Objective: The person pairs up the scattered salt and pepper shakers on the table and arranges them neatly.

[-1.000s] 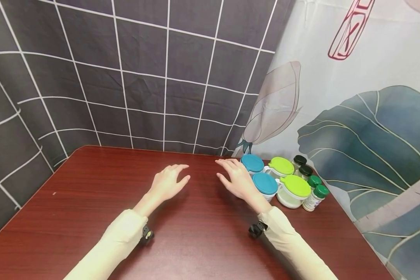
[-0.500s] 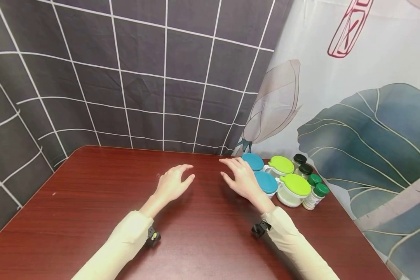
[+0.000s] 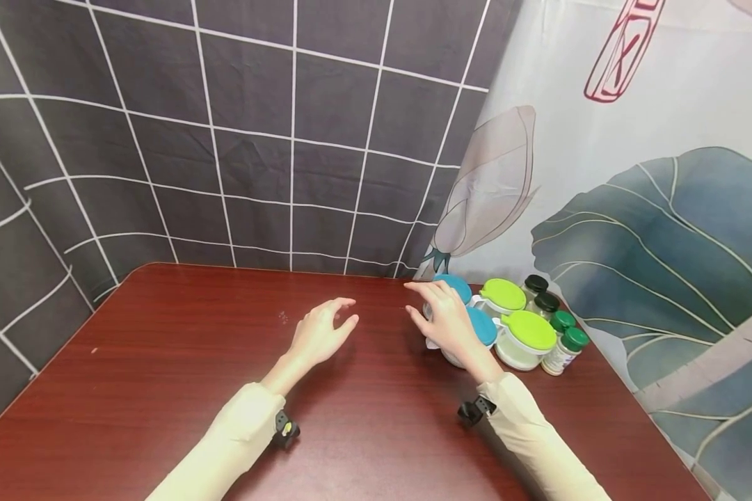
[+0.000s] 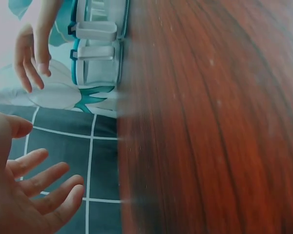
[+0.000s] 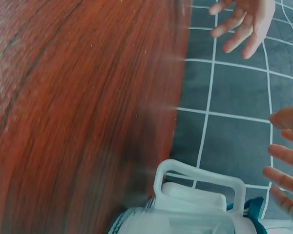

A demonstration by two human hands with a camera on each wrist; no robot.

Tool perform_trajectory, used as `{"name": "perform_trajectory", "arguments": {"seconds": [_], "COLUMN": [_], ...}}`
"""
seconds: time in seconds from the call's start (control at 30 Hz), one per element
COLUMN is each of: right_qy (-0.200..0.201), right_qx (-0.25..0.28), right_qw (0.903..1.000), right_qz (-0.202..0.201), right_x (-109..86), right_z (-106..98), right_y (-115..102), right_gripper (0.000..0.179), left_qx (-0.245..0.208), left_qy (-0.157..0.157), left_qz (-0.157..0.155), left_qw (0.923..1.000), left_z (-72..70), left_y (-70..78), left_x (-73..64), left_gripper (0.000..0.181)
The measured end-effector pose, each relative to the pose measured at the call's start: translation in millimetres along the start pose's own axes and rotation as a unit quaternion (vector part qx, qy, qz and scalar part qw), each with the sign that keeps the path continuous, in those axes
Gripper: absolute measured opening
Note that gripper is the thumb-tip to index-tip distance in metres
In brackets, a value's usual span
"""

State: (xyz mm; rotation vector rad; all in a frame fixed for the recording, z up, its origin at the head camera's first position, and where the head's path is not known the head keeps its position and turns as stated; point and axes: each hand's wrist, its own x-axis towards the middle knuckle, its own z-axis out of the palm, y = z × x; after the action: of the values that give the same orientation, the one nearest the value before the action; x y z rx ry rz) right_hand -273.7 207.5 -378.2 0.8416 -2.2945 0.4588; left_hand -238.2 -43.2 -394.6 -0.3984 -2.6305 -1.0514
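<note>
Two blue-lidded jars [image 3: 485, 325] are seen on the worktop [image 3: 363, 424] just beside the parted fingers of the right hand [image 3: 449, 323], the left hand [image 3: 319, 335], similarly parted, held farther off.

Both forearms [image 3: 225, 440] slant forward and inward; the left hand [image 3: 316, 337] hovers, fingers [image 4: 48, 177] gently bent. The right hand [image 3: 447, 319] mirrors it; both thumbs [image 3: 347, 330] stand apart.

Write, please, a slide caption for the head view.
Left grip and right grip, both empty, above a reddish table; lidded containers at right.
</note>
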Motion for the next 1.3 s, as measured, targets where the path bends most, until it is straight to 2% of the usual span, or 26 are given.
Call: {"name": "perform_trajectory", "arguments": {"seconds": [0.33, 1.07, 1.3], "right_qy": [0.016, 0.051, 0.046], "right_qx": [0.02, 0.026, 0.028], "right_qw": [0.9993, 0.9966, 0.9961], "right_qz": [0.028, 0.06, 0.071], "right_x": [-4.2, -9.4, -16.7], "right_z": [-8, -28, -35], "right_y": [7, 23, 30], "right_gripper": [0.04, 0.041, 0.042], "left_qx": [-0.046, -0.105, -0.118], "left_qy": [0.005, 0.009, 0.0], "left_qz": [-0.022, -0.019, -0.021], "left_qw": [0.9987, 0.9942, 0.9927], "left_z": [6.5, 23.6, 29.2], "left_y": [12.1, 34.8, 39.8], "left_x": [1.1, 4.4, 4.7], "left_gripper": [0.036, 0.035, 0.035]}}
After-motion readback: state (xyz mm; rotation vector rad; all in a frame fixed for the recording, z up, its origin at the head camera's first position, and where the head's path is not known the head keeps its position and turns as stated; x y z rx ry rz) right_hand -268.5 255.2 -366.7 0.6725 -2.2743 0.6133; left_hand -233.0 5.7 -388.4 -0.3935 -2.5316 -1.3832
